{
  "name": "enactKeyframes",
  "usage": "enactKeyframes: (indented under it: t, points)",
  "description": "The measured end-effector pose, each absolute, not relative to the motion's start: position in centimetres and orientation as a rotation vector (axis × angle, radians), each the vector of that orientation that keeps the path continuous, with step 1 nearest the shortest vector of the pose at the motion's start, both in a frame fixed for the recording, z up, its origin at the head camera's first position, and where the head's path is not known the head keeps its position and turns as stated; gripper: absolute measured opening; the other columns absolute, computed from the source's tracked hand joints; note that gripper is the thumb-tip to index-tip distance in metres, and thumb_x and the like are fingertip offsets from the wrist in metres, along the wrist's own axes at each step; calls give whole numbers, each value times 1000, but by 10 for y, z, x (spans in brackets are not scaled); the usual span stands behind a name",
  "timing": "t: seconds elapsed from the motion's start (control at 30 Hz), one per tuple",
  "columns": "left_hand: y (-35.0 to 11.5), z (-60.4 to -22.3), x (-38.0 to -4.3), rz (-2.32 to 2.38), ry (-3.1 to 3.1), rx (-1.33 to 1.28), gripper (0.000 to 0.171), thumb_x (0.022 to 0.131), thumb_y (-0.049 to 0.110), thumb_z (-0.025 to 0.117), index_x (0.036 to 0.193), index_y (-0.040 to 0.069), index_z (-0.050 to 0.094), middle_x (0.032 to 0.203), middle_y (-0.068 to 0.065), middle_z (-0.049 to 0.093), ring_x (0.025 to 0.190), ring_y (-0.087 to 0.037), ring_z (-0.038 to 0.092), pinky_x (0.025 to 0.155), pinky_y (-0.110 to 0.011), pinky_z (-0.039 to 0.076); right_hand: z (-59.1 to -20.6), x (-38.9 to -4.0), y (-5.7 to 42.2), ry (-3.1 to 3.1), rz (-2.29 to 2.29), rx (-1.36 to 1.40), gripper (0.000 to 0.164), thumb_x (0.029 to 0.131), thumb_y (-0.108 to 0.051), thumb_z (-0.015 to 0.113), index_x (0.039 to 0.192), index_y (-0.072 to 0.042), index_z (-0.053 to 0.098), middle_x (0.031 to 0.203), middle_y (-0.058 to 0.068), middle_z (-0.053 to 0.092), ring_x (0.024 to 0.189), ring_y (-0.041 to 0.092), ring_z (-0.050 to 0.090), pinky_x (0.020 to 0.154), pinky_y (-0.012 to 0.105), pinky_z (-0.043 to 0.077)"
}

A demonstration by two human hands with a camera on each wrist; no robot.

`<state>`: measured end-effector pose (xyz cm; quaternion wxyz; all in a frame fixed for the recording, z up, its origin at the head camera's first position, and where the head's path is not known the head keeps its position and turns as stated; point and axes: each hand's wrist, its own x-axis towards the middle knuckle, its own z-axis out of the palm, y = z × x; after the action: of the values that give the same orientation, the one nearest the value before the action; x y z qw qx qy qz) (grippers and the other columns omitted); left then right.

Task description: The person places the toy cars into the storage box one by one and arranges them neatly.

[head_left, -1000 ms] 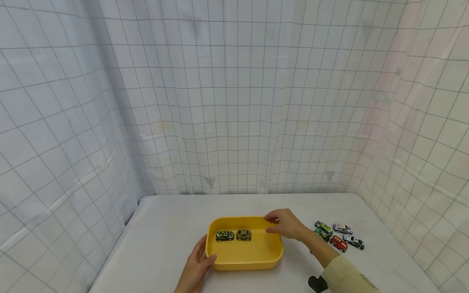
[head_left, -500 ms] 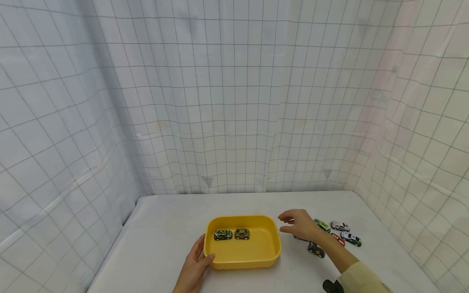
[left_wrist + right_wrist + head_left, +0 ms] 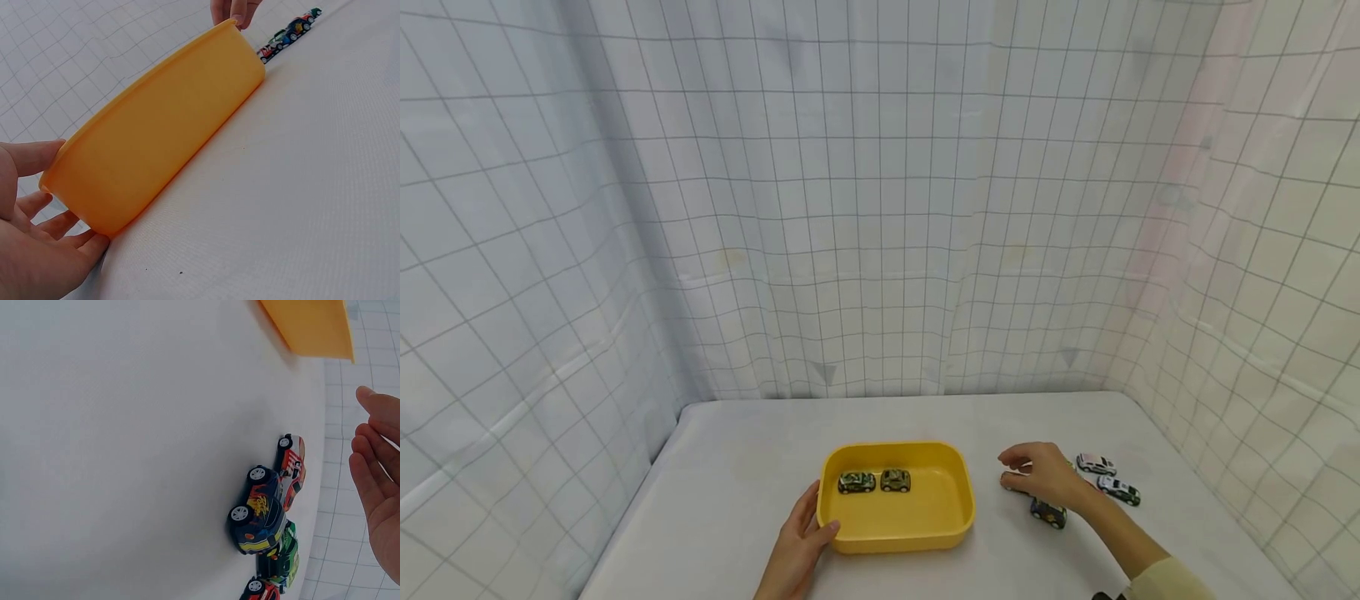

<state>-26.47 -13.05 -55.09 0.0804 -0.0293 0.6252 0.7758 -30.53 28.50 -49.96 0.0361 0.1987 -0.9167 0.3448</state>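
Observation:
A yellow plastic tray (image 3: 898, 543) stands on the white-covered table, with two camouflage toy cars, one longer (image 3: 857, 482) and one shorter (image 3: 896, 480), inside it near the back. My left hand (image 3: 796, 543) holds the tray's left end, thumb at the rim and fingers along the wall. To the right of the tray, my right hand (image 3: 1051, 477) hovers over other toy cars, fingers loosely bent and holding nothing. Below it are a dark blue car (image 3: 259, 515), a red-and-white car (image 3: 292, 472), a green car (image 3: 281, 559) and a partly visible red car (image 3: 261, 590).
Two white toy cars, one with pink (image 3: 1096, 464) and one with dark green (image 3: 1118, 489), lie farther right on the table. White grid-patterned curtains (image 3: 880, 208) enclose the table at the back and both sides.
My right hand has moved from over the tray's right end out to the right, above the loose cars. The left hand keeps its hold, and the two cars stay in the tray.

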Motion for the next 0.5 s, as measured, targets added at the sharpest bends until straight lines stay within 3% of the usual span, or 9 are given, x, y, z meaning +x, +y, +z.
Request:
enactKeyframes:
  t: [0.5]
  points:
    - [-131,-553,-267,2312,1876,-106,89,97,-4,68,165,2,11,168,-31,3,152,-49,13,116,-58,32,-516,-290,323,-2861,1031,450,32,88,-18,84,112,1,75,108,8,73,96,28,68,80,34,61]
